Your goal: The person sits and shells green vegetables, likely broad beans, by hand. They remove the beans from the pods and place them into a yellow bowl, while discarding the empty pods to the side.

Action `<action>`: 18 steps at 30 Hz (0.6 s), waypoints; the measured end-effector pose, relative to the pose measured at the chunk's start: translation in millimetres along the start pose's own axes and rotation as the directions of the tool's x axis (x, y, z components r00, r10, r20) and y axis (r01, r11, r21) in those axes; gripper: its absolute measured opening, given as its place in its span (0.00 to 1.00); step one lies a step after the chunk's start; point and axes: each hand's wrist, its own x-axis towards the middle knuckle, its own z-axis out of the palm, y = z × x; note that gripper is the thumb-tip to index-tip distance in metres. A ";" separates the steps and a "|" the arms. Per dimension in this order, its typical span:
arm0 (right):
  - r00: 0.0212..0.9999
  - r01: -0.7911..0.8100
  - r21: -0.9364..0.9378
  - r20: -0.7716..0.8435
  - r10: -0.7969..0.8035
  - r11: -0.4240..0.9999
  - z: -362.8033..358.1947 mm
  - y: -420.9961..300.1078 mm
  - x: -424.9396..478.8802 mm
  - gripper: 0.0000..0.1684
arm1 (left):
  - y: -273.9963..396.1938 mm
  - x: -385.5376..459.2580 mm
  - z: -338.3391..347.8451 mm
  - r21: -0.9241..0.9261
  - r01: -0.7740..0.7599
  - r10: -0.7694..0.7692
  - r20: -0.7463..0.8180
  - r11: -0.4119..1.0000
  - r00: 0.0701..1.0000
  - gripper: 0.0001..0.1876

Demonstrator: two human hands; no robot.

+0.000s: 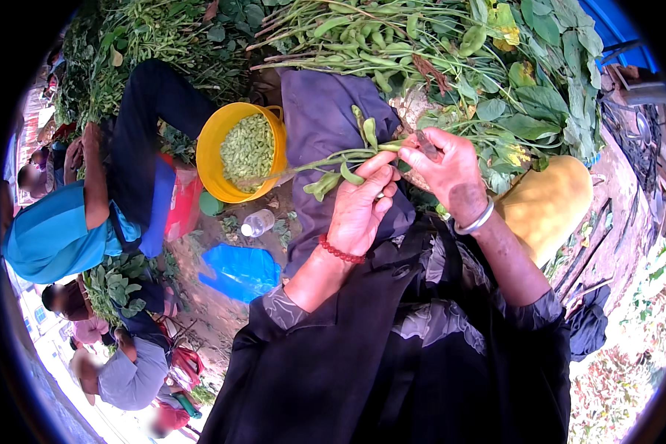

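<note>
A thin green bean stem [341, 154] bearing several pods runs across the middle of the view. My left hand [361, 208], with a red bead bracelet, grips it from below. At the stem's right end, the thumb and fingers of my right hand [447, 164] pinch a green pod [391, 146]; a silver bangle circles that wrist. Other pods [371, 132] hang on the stem near my left fingers. Beneath both hands a dark purple cloth [324, 122] covers my lap. To the left stands a yellow bucket [209, 152] with shelled green beans [248, 147] in it.
Cut bean plants [377, 47] with pods and leaves lie heaped beyond my lap. A clear plastic bottle [259, 222] and a blue plastic bag [241, 272] lie on the ground. A person in a blue shirt [55, 233] sits left, beside a red container [183, 202]. Other people sit farther off.
</note>
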 end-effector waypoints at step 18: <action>0.985 -0.105 0.023 0.143 0.100 0.994 0.8 10.1 -48.1 0.11 | -14.3 0.4 3.8 0.268 -0.116 0.138 -0.063 0.956 0.988 0.10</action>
